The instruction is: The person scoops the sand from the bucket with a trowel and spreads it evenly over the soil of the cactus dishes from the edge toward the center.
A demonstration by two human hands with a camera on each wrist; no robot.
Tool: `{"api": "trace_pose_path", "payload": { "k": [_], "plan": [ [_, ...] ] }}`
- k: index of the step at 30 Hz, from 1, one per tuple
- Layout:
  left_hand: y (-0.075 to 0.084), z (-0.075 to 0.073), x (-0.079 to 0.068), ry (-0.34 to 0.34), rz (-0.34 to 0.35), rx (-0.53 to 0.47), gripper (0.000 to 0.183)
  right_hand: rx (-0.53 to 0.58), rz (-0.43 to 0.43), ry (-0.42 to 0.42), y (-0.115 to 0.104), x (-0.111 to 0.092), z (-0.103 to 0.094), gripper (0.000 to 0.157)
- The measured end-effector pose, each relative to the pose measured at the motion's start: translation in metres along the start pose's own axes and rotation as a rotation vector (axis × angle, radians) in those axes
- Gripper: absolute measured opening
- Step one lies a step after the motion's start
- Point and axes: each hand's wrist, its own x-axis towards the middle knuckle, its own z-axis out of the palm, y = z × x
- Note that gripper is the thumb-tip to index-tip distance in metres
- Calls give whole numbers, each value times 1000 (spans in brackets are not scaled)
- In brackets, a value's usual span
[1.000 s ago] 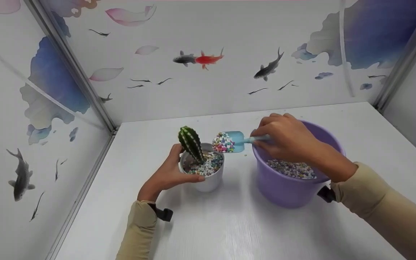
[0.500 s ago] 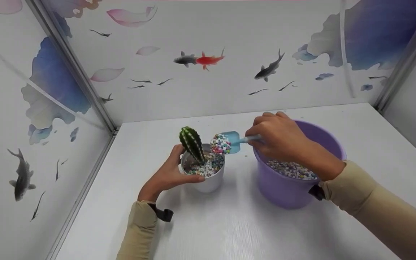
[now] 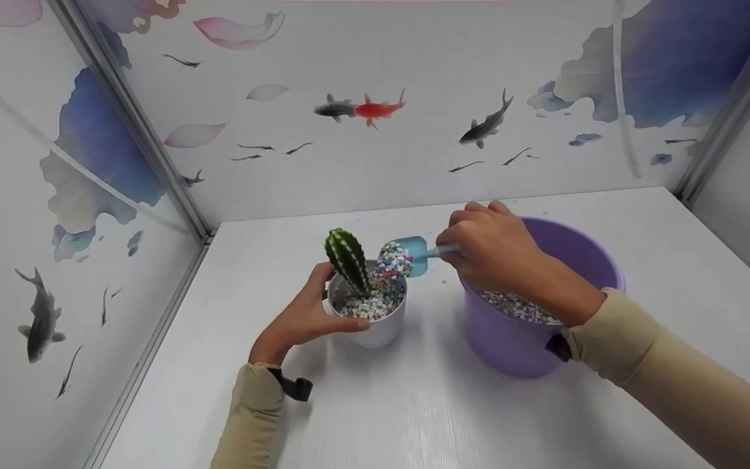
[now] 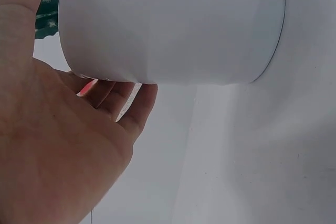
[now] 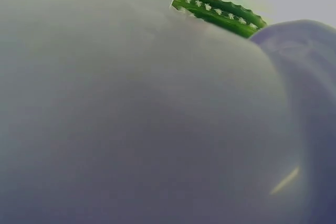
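Observation:
My left hand (image 3: 310, 316) grips a white pot (image 3: 381, 331) from its left side, thumb along the front and fingers behind, as the left wrist view also shows. A green cactus (image 3: 347, 260) leans left in the pot, rooted among small multicoloured pebbles (image 3: 375, 303). My right hand (image 3: 495, 251) pinches the handle of a light blue shovel (image 3: 419, 254). Colourful pebbles (image 3: 394, 259) heap on its blade, whose tip overlaps the pot's right rim in the head view. In the right wrist view the purple bucket fills most of the frame, with the cactus (image 5: 226, 14) behind it.
A purple bucket (image 3: 512, 348) with pebbles (image 3: 518, 306) inside stands right of the pot, under my right forearm. The white table (image 3: 388, 417) is bounded by white panels (image 3: 414, 176) printed with fish and petals at the back and sides.
My right hand has moved left with the loaded shovel, bringing the blade from beside the pot to over its rim. My left hand and the pot stay nearly where they were.

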Motion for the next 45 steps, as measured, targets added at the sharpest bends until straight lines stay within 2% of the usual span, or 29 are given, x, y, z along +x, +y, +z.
{"api": "trace_pose_path", "payload": {
  "k": [7, 16, 22, 26, 35, 45],
  "plan": [
    [4, 3, 0, 5, -6, 24, 117, -22, -2, 24, -2, 0, 3, 11],
    [3, -1, -1, -5, 3, 8, 110, -21, 9, 25, -3, -1, 3, 11],
    [-2, -4, -1, -16, -1, -7, 107, -55, -28, 61, -3, -3, 4, 10],
    [-3, -5, -2, -19, -17, -13, 107, -66, -42, 81, -5, -3, 5, 11],
    [-6, -8, -4, -13, -84, -16, 124, -56, -29, 77, -6, -4, 5, 10],
    [-7, -9, -2, -22, -35, -29, 113, -52, -18, 66, -4, -5, 6, 9]
  ]
}}
